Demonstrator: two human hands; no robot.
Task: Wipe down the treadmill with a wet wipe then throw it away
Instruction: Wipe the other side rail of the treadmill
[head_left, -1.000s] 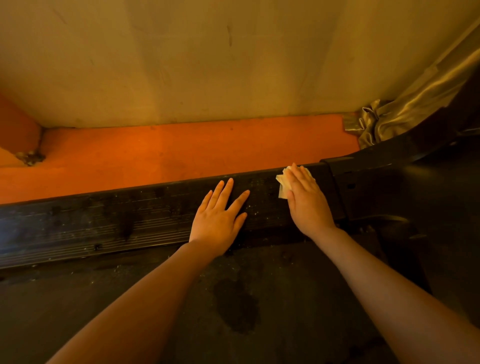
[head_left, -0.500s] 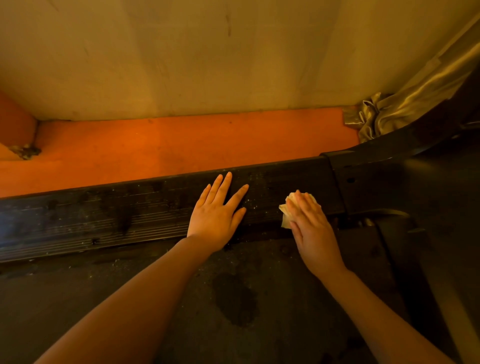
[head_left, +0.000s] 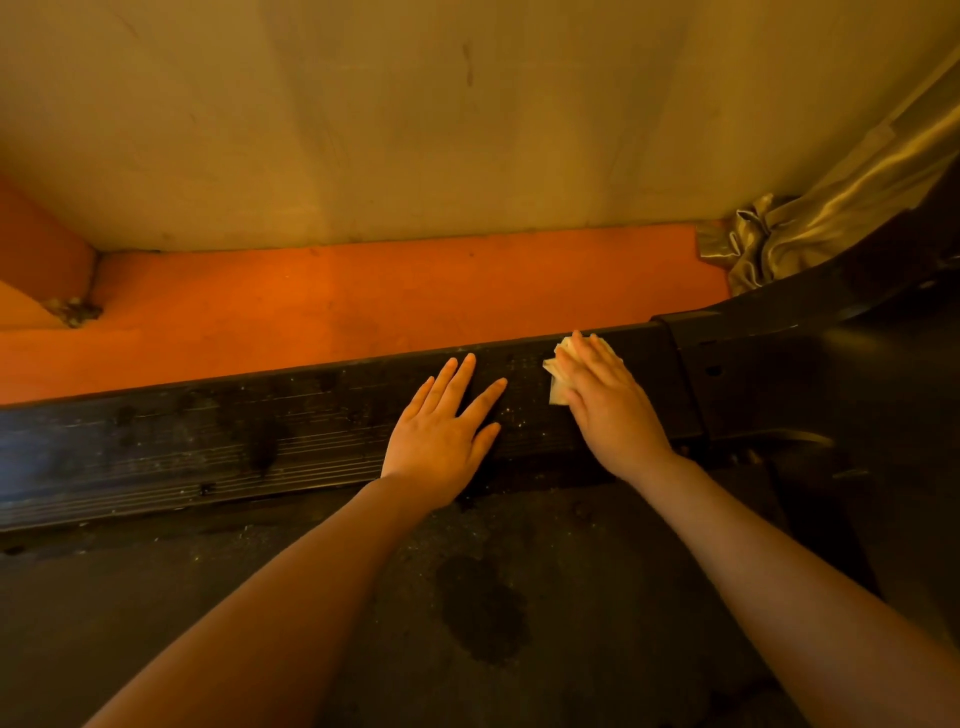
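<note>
An orange floor (head_left: 363, 306) runs along a beige wall (head_left: 415, 119), with the dark treadmill (head_left: 208, 431) in front. A pale wipe (head_left: 557, 375) lies on the treadmill's ribbed side rail, near its far edge, pressed flat under the straight fingers of the right hand (head_left: 608, 405). Just beside it, the left hand (head_left: 441, 426) rests palm-down on the rail, fingers spread, holding nothing. A dark stain (head_left: 483, 608) marks the belt. Crumpled curtain (head_left: 779, 239) sits in the corner.

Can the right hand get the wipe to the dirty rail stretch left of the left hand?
Probably not directly. The left hand lies flat on the side rail, between the right hand with its wet wipe and that stretch; lifting it frees the path.
</note>
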